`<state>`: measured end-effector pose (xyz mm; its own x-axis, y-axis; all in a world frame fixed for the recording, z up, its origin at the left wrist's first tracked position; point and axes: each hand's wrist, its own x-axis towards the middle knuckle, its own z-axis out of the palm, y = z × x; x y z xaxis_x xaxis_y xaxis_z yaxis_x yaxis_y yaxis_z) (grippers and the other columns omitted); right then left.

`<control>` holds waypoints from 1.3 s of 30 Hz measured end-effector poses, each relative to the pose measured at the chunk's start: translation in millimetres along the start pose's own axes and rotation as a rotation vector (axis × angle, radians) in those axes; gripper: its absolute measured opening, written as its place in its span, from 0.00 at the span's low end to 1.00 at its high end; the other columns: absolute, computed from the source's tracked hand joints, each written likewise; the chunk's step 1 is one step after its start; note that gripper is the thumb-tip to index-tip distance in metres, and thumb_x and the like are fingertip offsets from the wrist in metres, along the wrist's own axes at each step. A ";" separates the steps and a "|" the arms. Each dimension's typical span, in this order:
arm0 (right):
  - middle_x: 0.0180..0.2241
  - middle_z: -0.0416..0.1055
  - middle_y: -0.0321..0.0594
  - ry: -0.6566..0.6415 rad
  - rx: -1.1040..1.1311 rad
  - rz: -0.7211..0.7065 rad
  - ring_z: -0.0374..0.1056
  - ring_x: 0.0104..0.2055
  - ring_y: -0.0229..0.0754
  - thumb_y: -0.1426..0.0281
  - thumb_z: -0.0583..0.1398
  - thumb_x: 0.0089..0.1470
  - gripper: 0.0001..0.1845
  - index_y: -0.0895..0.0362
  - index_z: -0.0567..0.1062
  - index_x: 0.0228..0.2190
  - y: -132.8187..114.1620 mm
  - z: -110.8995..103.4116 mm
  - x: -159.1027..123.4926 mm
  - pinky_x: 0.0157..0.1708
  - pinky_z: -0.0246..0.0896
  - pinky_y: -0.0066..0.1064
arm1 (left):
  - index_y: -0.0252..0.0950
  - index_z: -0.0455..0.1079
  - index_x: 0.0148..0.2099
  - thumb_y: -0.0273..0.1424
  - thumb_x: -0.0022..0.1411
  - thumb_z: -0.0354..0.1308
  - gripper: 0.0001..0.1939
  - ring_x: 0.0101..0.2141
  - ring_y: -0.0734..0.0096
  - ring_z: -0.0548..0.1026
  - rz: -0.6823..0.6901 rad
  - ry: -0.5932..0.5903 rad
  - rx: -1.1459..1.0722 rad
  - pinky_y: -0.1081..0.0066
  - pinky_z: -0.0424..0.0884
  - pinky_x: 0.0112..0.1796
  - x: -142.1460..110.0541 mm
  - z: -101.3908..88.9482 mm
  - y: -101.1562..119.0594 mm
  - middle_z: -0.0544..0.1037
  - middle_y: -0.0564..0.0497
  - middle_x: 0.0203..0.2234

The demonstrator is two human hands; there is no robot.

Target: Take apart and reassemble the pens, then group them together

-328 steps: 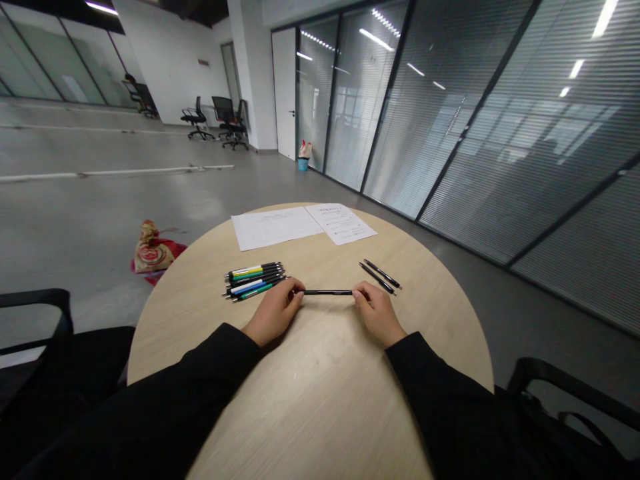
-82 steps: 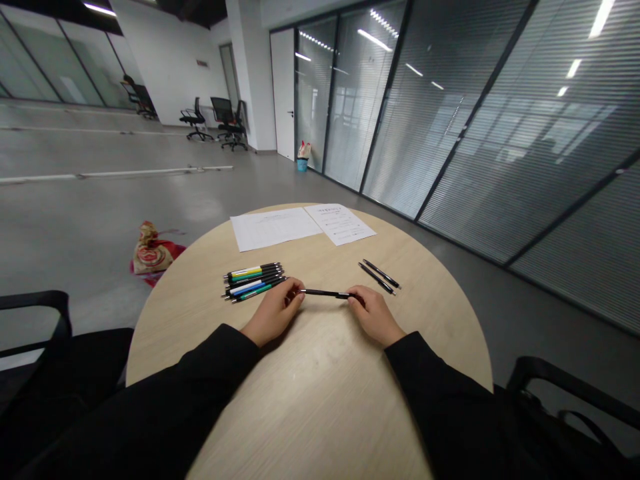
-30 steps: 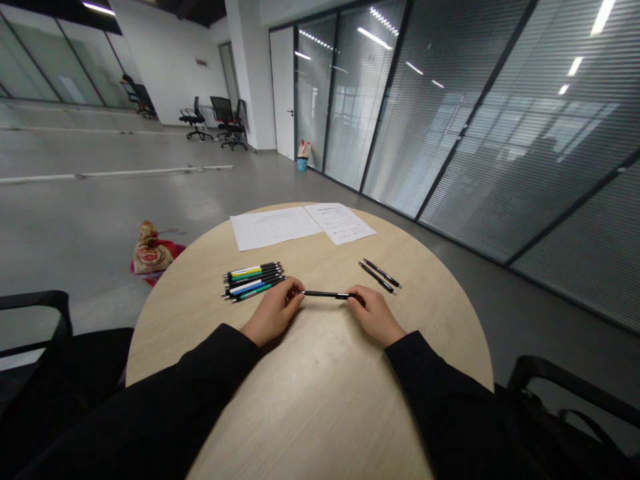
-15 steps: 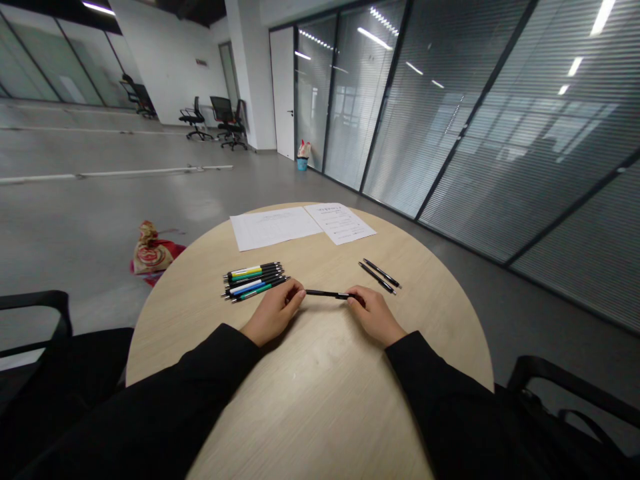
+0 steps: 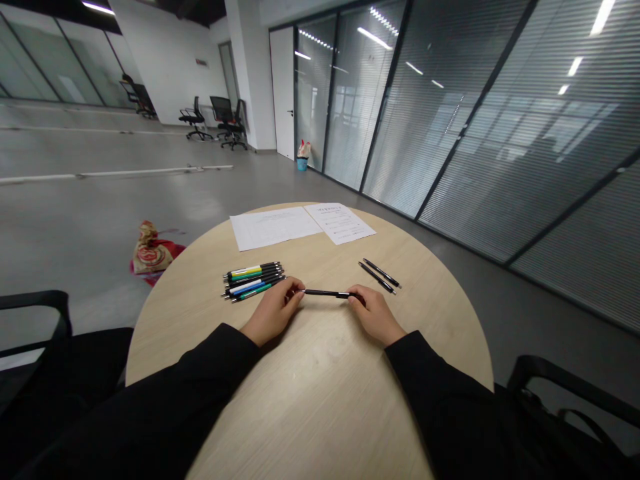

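Matte black long sleeves, the left sleeve (image 5: 165,393) and the right sleeve (image 5: 443,400), cover both arms above the round wooden counter (image 5: 320,400). The plain fabric ends in simple cuffs at the wrists; beyond them, the left hand (image 5: 273,313) and right hand (image 5: 375,315) are bare.

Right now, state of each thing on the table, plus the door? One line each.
left hand: pinching the black pen's left end
right hand: pinching the black pen's right end
black pen: held level between both hands
banded pens: lying side by side in a bunch
two loose black pens: lying on the table, nearly parallel
two paper sheets: flat, printed
white door: shut
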<state>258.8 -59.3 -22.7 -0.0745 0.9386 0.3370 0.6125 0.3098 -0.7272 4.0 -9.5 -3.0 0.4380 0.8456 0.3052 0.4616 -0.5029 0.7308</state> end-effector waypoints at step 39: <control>0.30 0.74 0.38 0.025 0.008 -0.008 0.68 0.34 0.43 0.72 0.55 0.60 0.09 0.56 0.76 0.36 1.6 0.9 -0.4 0.35 0.58 0.31 | 0.37 0.65 0.38 0.30 0.62 0.54 0.03 0.28 0.70 0.67 -0.010 0.065 0.016 0.71 0.63 0.31 -0.3 1.5 -1.0 0.70 0.54 0.27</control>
<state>259.1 -59.1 -24.5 -0.0597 0.9319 0.3578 0.6056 0.3188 -0.7292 4.6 -9.6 -4.7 0.3825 0.8603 0.3370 0.4783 -0.4964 0.7244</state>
